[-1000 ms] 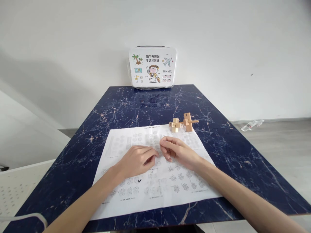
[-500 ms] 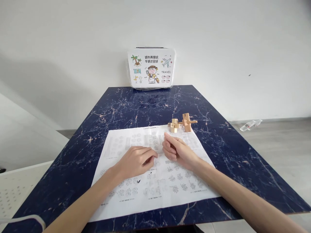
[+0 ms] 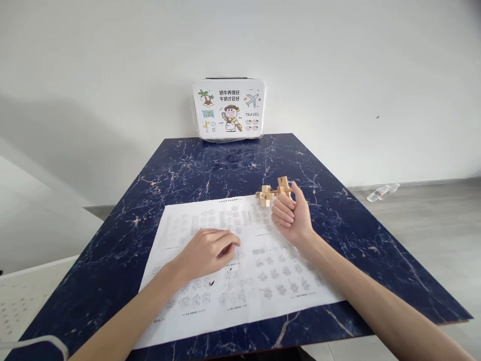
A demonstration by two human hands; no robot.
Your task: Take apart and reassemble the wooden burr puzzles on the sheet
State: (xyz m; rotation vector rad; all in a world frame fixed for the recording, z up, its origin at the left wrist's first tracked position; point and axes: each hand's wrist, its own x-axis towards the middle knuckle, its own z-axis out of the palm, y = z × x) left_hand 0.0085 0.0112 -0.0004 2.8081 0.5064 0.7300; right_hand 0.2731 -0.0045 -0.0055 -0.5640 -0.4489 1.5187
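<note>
My left hand (image 3: 208,254) rests on a printed paper sheet (image 3: 180,321), palm down, its fingers curled together and nothing visible in them. On the far right of the sheet, my right hand (image 3: 291,215) is curled into a loose fist with the thumb raised. It is right in front of a wooden interlocking puzzle (image 3: 282,182), a numbered block with a stick through it, and hides its lower part. The thumb overlaps the stick's right end; whether it touches cannot be made out. A second wooden puzzle cluster (image 3: 265,196) of crossed blocks sits just left of the fist.
A dark blue marble-patterned table (image 3: 225,170) lies under everything. A white case (image 3: 229,110) with cartoon prints stands at its far edge against the wall. On the floor to the right is a clear plastic item (image 3: 383,192); a white cable (image 3: 41,342) shows at lower left.
My right hand has moved right and away from me, from the middle of the sheet to the wooden puzzle. My left hand stays in place. The view has shifted slightly.
</note>
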